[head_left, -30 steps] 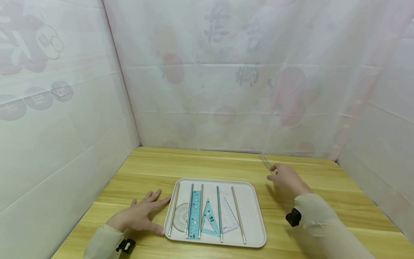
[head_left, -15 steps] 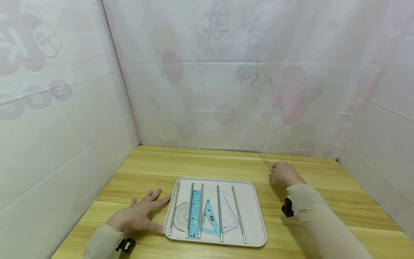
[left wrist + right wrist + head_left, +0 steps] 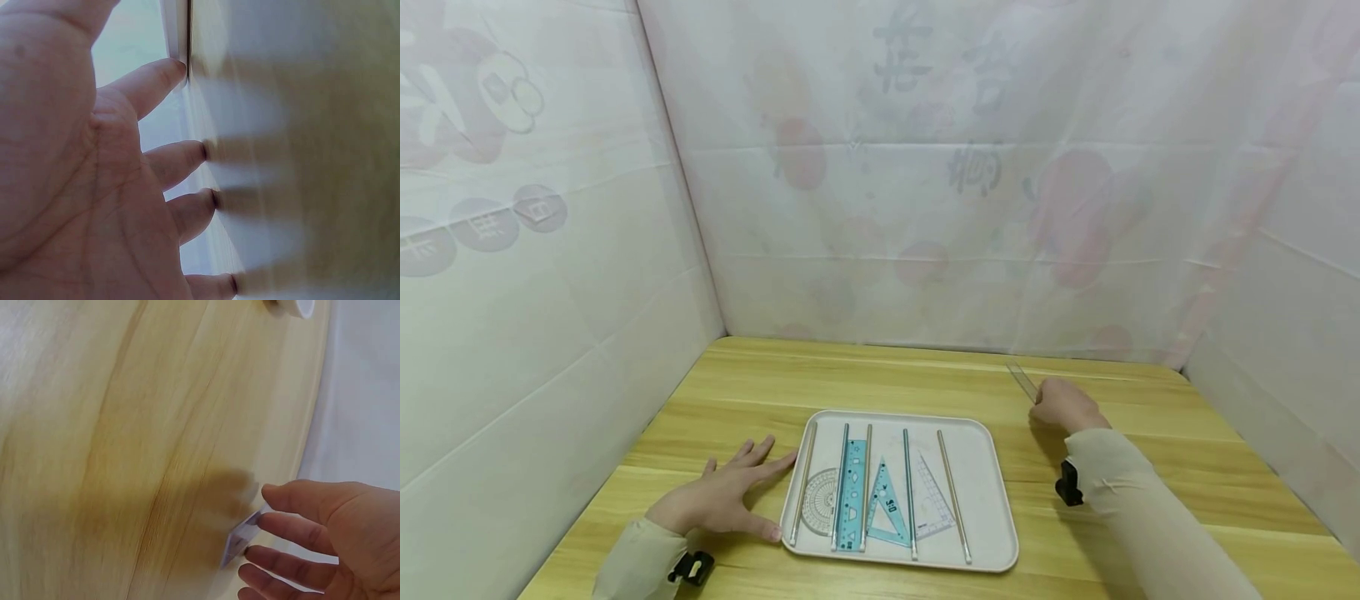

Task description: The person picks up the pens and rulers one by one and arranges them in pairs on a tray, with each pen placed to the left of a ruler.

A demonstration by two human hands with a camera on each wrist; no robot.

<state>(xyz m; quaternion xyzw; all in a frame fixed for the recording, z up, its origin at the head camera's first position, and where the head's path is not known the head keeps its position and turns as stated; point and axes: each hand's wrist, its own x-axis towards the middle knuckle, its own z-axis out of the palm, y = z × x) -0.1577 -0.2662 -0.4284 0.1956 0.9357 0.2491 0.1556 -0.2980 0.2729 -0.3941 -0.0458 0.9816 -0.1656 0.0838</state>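
Note:
At the table's back right, my right hand point(image 3: 1066, 405) pinches a clear ruler point(image 3: 1022, 381) between thumb and fingers. The ruler's far end points toward the back wall. In the right wrist view, a short part of the ruler point(image 3: 242, 537) shows beyond the fingertips, low over the wood; its other part is hidden by the hand. My left hand point(image 3: 724, 497) lies spread at the left side of a white tray point(image 3: 988, 500), thumb and index fingertip right at its rim. The left wrist view shows the fingertips point(image 3: 199, 150) down on the table.
On the tray lie a clear protractor point(image 3: 820, 502), a blue ruler point(image 3: 852, 496), a blue set square point(image 3: 886, 508), a clear set square point(image 3: 934, 507) and several slim pencil-like sticks point(image 3: 910, 492). Fabric walls point(image 3: 880, 250) stand behind and beside the wooden table point(image 3: 850, 375).
My right hand has shifted slightly to the right with the clear ruler, and its fingers have closed in on it. The left hand and the tray stay put.

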